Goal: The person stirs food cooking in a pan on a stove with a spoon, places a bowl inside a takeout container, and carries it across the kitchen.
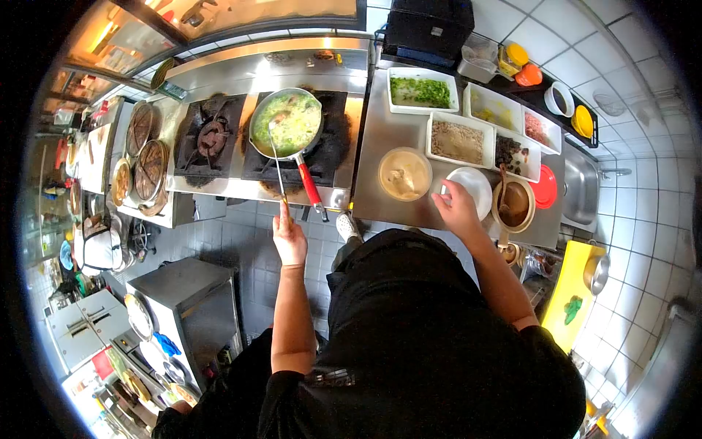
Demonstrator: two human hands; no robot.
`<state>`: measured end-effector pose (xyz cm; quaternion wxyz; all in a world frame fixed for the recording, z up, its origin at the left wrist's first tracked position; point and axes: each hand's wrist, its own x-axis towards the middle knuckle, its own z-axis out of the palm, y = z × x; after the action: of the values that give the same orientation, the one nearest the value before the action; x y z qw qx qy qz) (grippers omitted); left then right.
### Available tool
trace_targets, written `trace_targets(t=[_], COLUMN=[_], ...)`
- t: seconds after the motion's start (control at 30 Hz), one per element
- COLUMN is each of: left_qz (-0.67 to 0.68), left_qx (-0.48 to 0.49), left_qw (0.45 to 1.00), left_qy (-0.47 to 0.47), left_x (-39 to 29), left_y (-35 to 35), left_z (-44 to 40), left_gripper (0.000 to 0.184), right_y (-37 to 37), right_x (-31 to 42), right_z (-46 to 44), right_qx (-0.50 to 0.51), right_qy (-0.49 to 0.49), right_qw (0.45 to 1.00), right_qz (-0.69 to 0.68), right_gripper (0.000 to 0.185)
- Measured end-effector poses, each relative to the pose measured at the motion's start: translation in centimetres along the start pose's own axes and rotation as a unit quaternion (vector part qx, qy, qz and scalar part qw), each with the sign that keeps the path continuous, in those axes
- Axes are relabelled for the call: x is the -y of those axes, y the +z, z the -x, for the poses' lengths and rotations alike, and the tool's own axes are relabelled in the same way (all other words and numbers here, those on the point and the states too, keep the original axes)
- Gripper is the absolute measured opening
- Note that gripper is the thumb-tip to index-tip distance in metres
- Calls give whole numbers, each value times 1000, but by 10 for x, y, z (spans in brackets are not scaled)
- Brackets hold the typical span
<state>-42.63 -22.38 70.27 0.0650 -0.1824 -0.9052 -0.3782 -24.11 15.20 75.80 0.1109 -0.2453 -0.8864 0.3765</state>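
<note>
My left hand [289,238] is closed around the end of a long thin-handled ladle [278,172]. The ladle's head dips into a saucepan [319,121] of yellow-green soup with bits in it, which sits on the right burner. The pan's red handle [309,184] points toward me, just right of the ladle. My right hand [459,208] is at the left rim of a white bowl [474,189] on the steel counter, thumb and fingers pinched about that rim. Beside it stand a round tub of beige liquid [404,174] and a brown pot with a wooden spoon [517,206].
White trays of chopped greens [420,91], minced meat [459,142] and dark pieces [515,155] line the counter's back. A red lid [543,187] lies near the sink [581,186]. The left burner [211,137] bears no pan. Another person's dark-clothed leg seems visible below left.
</note>
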Motion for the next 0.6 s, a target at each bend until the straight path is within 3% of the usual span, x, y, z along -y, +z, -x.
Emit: trace_targets(t=[0.1,0.2,0.23,0.3,0.37,0.4,0.43,0.5,0.6], left_qz=[-5,32,149,373,467,513,544,607,588], left_qx=[39,16,23,38,30,28,60,63,117], left_qw=[999,999,987,912,866,827,813,776,797], left_qy=[21,-1,-56,-168,-177,-229,-199,-162,-73], left_x=[17,2,-11,-45,-91,-100,-95,-104,-123], left_y=[7,-3,-10,-32,-58,-67,-74,-87,-106], left_z=[0,-8,-12,-18,-35,-43,-49,-56,-66], left_gripper=[74,67,66,64,64,54,42,34,39], right_y=[11,23,27,19,23,36,42,40,54], right_x=[-10,-20,-21,6,5,-11,-14,-12,-10], right_z=[-8,-13,-16,-26,-33,-35,-37,-41,-47], right_qx=[30,29,20,68,99,107,116,138,127], right_qy=[16,27,25,168,255,271,286,283,295], right_qw=[999,999,999,981,949,933,913,899,856], right_qz=[21,21,18,-63,-158,-213,-268,-303,-406], right_gripper=[48,51,52,50,47,46,45,42,39])
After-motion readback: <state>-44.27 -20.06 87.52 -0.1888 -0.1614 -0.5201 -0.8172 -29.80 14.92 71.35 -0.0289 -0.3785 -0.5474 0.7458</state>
